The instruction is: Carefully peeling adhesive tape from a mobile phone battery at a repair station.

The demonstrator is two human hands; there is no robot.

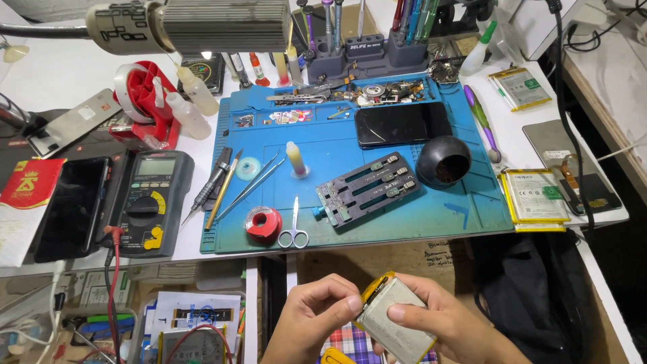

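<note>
Below the table's front edge, both hands hold a flat silver phone battery point(394, 322) with a yellow edge. My left hand point(311, 317) pinches its upper left corner with thumb and fingers. My right hand point(445, 327) grips it from the right, thumb lying across its face. Up on the table lies a blue work mat point(418, 209) with a dark phone-holding jig point(366, 189), small scissors point(294, 226), a red tape roll point(263, 223), tweezers point(255, 180) and a black phone point(402, 123).
A multimeter point(149, 202) with a red lead and a black phone point(73, 205) lie at the left. A black bowl point(443, 160), spare batteries point(534, 197) and a tool rack point(367, 40) lie on and around the mat. A lamp head point(202, 25) hangs above.
</note>
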